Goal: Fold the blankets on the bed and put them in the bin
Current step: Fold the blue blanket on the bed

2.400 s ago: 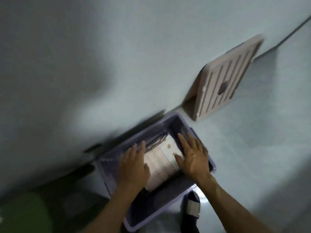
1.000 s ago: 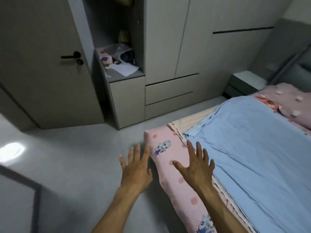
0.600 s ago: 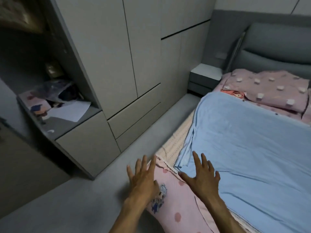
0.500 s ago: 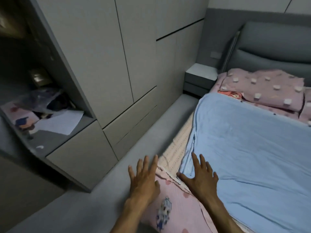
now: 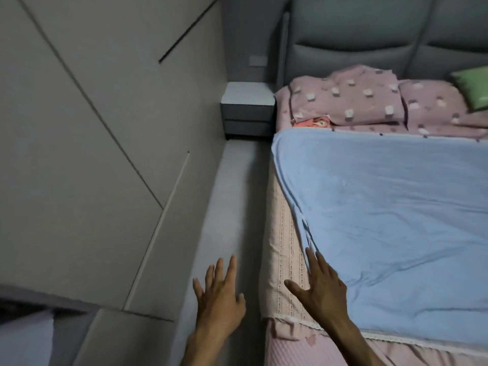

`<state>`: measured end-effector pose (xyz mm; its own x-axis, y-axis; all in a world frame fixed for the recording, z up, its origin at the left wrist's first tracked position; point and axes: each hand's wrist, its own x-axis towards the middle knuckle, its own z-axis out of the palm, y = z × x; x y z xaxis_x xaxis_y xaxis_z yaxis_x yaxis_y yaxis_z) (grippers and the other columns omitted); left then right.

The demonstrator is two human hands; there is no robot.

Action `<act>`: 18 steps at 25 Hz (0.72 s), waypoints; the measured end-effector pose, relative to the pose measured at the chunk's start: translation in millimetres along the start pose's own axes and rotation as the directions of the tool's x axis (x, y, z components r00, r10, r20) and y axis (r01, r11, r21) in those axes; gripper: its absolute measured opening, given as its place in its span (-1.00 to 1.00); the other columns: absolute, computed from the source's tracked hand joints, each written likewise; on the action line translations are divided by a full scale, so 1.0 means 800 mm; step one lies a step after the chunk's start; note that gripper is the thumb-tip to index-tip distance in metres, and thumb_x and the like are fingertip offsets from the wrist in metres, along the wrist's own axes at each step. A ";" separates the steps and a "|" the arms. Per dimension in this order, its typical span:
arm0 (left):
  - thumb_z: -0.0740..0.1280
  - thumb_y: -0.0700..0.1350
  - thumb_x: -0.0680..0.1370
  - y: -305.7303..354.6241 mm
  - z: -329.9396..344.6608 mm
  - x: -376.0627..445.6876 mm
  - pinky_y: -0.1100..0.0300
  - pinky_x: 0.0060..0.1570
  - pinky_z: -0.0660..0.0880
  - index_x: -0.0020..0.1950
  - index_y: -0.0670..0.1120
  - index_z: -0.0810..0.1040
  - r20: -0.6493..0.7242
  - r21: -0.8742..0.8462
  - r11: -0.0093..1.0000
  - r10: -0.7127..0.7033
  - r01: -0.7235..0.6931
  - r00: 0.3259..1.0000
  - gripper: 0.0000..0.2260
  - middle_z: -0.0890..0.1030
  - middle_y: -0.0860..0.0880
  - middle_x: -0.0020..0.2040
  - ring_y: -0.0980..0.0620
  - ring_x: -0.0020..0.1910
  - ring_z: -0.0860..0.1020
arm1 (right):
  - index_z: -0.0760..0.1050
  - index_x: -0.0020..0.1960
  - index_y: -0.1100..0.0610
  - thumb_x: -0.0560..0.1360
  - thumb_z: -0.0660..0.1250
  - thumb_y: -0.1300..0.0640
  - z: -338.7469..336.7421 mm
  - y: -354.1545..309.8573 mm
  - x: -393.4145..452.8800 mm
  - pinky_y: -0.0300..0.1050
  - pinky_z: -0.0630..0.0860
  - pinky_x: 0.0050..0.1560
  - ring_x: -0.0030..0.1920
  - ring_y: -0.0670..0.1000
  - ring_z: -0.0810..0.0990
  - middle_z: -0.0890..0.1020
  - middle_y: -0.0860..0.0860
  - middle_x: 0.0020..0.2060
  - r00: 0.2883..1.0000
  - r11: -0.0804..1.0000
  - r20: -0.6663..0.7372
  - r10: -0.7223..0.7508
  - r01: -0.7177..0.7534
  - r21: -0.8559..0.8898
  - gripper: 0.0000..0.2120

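Bed [image 5: 290, 260] on the right, floor [image 5: 232, 196] strip to its left, wardrobe [image 5: 92, 154] left of that. Nightstand [image 5: 247, 112] at the far end of the strip, btwn wardrobe & headboard [image 5: 369, 35]. Blanket [image 5: 396, 220] spread on the bed; pillows [image 5: 369, 99] behind it, against the headboard. Cushion [image 5: 475, 88] far right, on the pillows. Left hand [image 5: 219, 294] over the floor, near the bed's side. Right hand [image 5: 322, 286] over the bed's edge, fingertips at the blanket's left hem.

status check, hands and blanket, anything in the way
Left hand open over the floor, holds nothing. Right hand open, fingers at edge of blue blanket, no grip yet. Blanket spread flat, unfolded. Nothing in the way.
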<state>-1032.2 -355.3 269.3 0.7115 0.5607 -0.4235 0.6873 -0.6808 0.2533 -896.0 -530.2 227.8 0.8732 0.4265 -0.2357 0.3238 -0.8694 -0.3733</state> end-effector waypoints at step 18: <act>0.21 -0.05 0.57 0.245 0.015 0.448 -0.10 0.49 -0.10 0.55 0.05 0.14 0.551 0.220 0.335 0.733 -0.916 0.400 -0.45 0.42 0.09 0.39 0.04 0.39 0.34 | 0.09 0.57 -0.15 0.35 0.28 -0.32 0.082 0.005 0.198 0.27 0.36 0.30 0.40 0.12 0.43 0.33 0.01 0.50 0.536 0.501 0.007 0.844 -0.793 0.346 -0.14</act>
<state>-644.6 -293.7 156.5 0.7074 -0.5343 -0.4628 -0.4541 -0.8452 0.2818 -780.5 -450.0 130.3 0.7387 -0.5035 -0.4482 -0.6567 -0.6874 -0.3102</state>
